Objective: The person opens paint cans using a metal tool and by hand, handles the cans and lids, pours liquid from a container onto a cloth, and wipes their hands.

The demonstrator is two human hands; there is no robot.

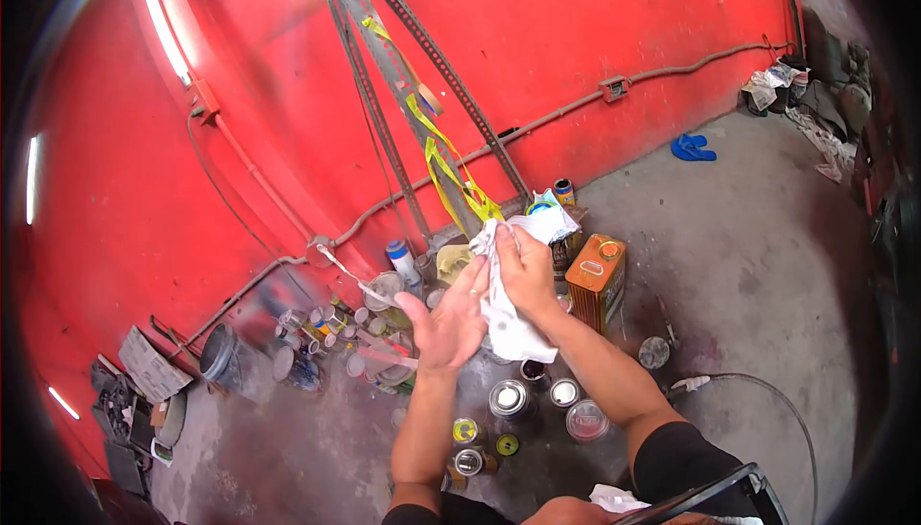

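A white rag [507,319] with small dark spots hangs from my right hand [528,271], whose thumb and fingers close around its upper part. My left hand [449,325] is open, palm turned up, thumb spread away and fingers stretched out. The rag lies against the fingers of my left hand, and their tips are partly hidden by it. Both hands are held in the air above paint cans. Nearest below them are a can with a silver lid [508,397] and a smaller can with a white-centred lid [564,392].
An orange rectangular metal can [597,275] stands right of my hands. Many small cans and cups crowd the floor along the red wall [259,151]. A metal shelf frame [408,93] carries yellow tape [441,175]. A bucket [225,357] stands left; a hose [767,386] lies right.
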